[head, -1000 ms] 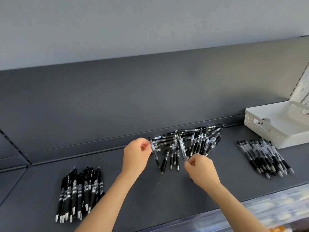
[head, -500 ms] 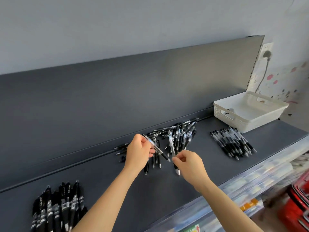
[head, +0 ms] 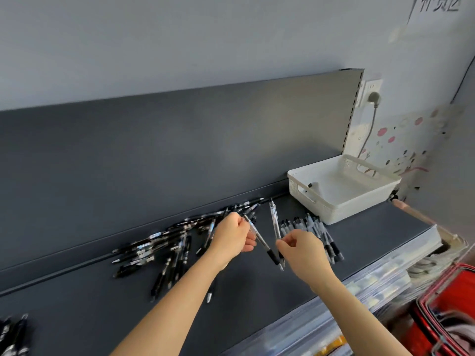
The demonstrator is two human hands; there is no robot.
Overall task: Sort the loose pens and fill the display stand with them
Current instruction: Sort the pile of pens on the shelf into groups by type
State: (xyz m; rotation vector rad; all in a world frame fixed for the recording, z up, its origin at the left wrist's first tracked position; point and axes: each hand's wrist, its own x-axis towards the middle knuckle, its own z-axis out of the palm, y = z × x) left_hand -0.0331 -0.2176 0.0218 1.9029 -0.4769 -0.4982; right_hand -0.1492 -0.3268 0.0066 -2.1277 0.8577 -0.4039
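White openwork plastic basket [head: 359,207] with cut-out handles, white wall socket [head: 370,86] with a grey plug [head: 374,97] and hanging cable [head: 369,128], pink flower wall decals [head: 383,131], red wire-handled shopping basket [head: 460,299] lower right, blurred clear storage boxes [head: 380,277], pale grey wall [head: 180,42]

Bare shelf [head: 257,299] open along the front, loose pens [head: 177,242] heaped at the back panel [head: 180,155], sorted row [head: 312,226] beside white basket [head: 359,204] at right, left hand [head: 232,237] pinching first pen [head: 259,240], right hand [head: 300,255] second pen [head: 274,219], mid-shelf.

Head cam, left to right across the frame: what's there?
sorted black pens → loose pen pile → left hand, gripping a clear pen → right hand, pinching a second pen → white basket → red basket
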